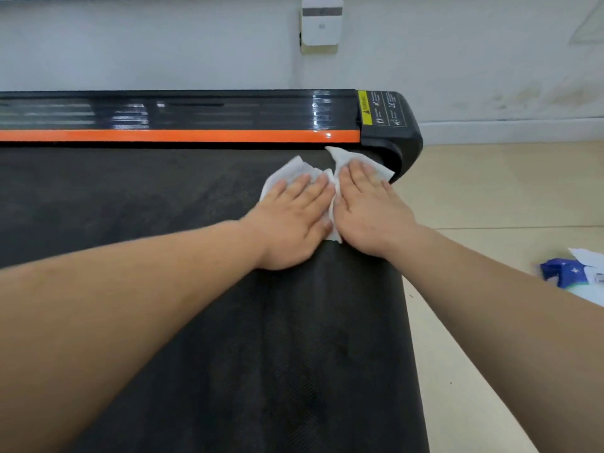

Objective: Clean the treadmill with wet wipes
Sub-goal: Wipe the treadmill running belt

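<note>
The treadmill's black belt fills the lower left, with a glossy black front cover and an orange stripe across its far end. My left hand lies flat on a white wet wipe on the belt near the front right corner. Right beside it, my right hand presses flat on a white wipe that reaches the belt's right edge. I cannot tell whether this is one sheet or two.
A blue wet-wipe pack and white paper lie on the beige floor to the right. The white wall stands just behind the treadmill, with a small white box mounted on it. A warning label marks the cover's right end.
</note>
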